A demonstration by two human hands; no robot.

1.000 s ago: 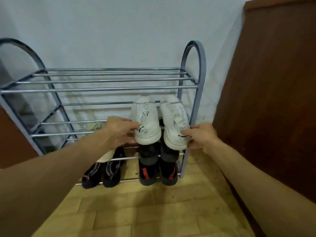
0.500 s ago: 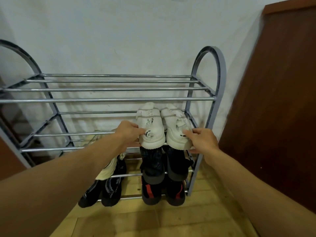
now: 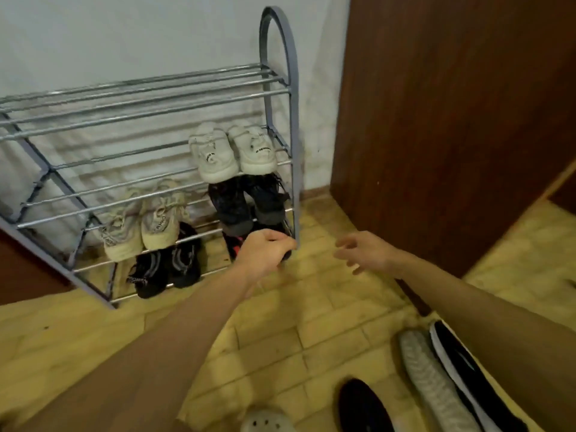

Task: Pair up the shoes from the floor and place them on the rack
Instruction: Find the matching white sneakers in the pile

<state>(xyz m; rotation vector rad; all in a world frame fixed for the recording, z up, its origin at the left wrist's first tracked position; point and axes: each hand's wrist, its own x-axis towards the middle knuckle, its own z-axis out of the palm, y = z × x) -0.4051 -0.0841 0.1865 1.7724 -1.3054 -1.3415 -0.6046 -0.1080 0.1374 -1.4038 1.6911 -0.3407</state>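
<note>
Grey metal-tube shoe rack: far left, pairs shelved.
Grey knit shoe, black white-soled shoe: on the floor, near right, long axes near-to-far.
Left hand: fingers loosely curled, empty.
Right hand: fingers spread, empty; closer to both floor shoes.

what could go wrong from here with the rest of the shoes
1. The white pair sits with its heels hanging past the front rail of the rack; a knock could tip it off.
2. On the floor a grey shoe lies beside a black white-soled shoe, with a plain black shoe and a white clog nearby: all different, so a mismatched pair is easy to grab.
</note>
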